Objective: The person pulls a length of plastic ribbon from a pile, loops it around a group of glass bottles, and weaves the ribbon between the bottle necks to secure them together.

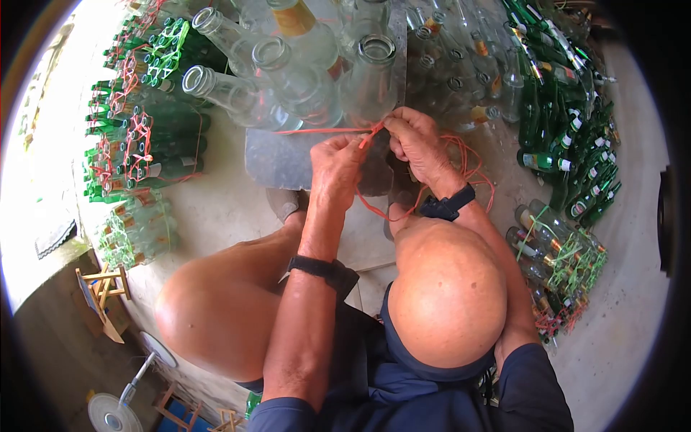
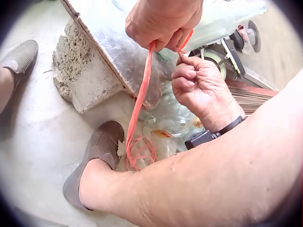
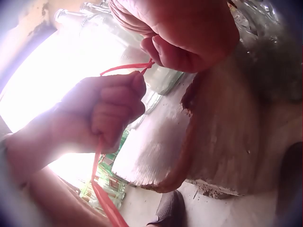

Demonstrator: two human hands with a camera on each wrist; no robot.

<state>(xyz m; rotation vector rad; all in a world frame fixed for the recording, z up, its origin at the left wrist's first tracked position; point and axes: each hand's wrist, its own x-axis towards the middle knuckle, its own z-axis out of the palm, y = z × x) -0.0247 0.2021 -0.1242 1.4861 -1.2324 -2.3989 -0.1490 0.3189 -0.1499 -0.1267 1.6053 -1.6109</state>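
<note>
In the head view, my left hand and right hand meet in front of a cluster of clear glass bottles. Between them runs red plastic twine, stretched along the near side of the bottles. The left fingers pinch it close to a small crossing or knot; my right hand, curled beside it, grips another part. A long tail hangs from the left fist in the left wrist view and ends in a loose tangle. The bottles stand on a grey slab, its front edge just under my hands.
Green bottles tied with red twine are stacked at the left. More green bottles lie piled at the right, near a tied bundle. Clear bottles fill the back right. A white fan stands at lower left.
</note>
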